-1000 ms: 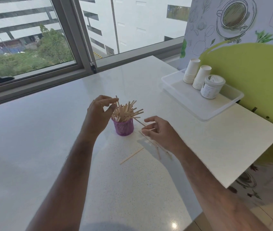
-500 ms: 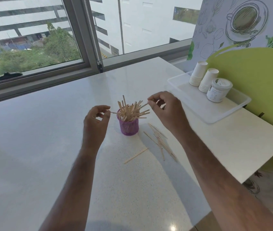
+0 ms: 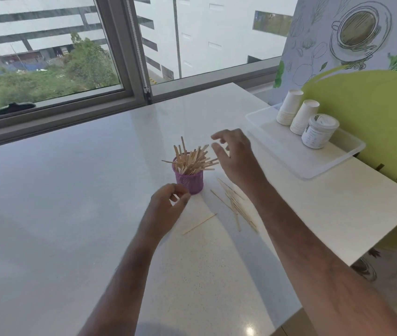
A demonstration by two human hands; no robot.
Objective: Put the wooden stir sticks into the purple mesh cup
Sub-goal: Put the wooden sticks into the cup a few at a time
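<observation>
1. Our right hand hangs just right of the cup, fingers spread, nothing in it. Half a second ago it pinched a stick over the rim; that stick is now gone from the fingers, so we judge it dropped in with the bundle.
2. Our left hand has come down from beside the rim to the table, in front of the cup. Its fingers curl loosely toward the thumb; we cannot tell whether they hold anything, and no stick shows there.
3. The cup stands upright mid-table, packed with sticks that fan out over its rim, some tilted well sideways.
4. Loose sticks remain on the table: a small pile just right of the cup, under our right forearm, and 1 single stick lying apart, nearer us.
5. So the task is mostly done but not finished. We judge the next step to be picking from the pile or the single stick.
6. The risk: with the cup this crowded, a careless drop may knock leaning sticks out.
</observation>
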